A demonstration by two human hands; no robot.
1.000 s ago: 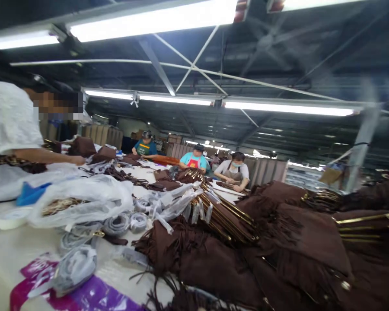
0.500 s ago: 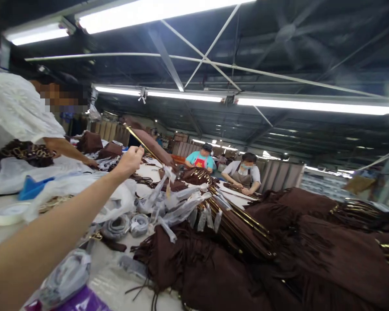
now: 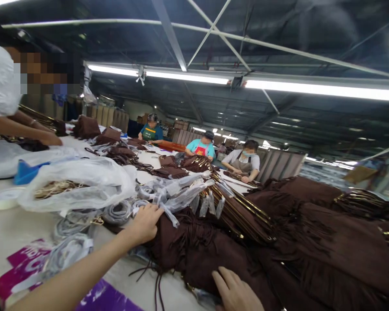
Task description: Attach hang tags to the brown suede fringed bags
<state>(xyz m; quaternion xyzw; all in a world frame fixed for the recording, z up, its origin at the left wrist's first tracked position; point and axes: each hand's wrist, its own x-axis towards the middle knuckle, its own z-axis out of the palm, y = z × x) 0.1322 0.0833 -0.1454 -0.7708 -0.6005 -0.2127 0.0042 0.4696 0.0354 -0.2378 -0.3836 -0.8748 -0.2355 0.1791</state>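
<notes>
A long pile of brown fringed suede bags (image 3: 278, 242) with gold metal frames (image 3: 240, 214) lies across the table. My left hand (image 3: 145, 222) reaches over from the lower left and rests on the left edge of the nearest brown bag, fingers curled onto it. At the bottom edge my right hand (image 3: 235, 291) lies flat on the same pile, fingers spread. Clear plastic sleeves (image 3: 178, 194) hang from the bag frames just beyond my left hand. Neither hand lifts anything.
A clear plastic bag (image 3: 81, 183) of gold parts, grey wrapped straps (image 3: 116, 211), a tape roll (image 3: 4, 198) and purple packaging (image 3: 26, 263) lie on the white table (image 3: 6, 224). A person in white (image 3: 0, 82) works at left; three other workers (image 3: 201, 147) sit farther back.
My left hand, earlier raised and holding up a brown bag by its gold frame, has come down onto the pile. My right hand has entered at the bottom. The view tilted downward.
</notes>
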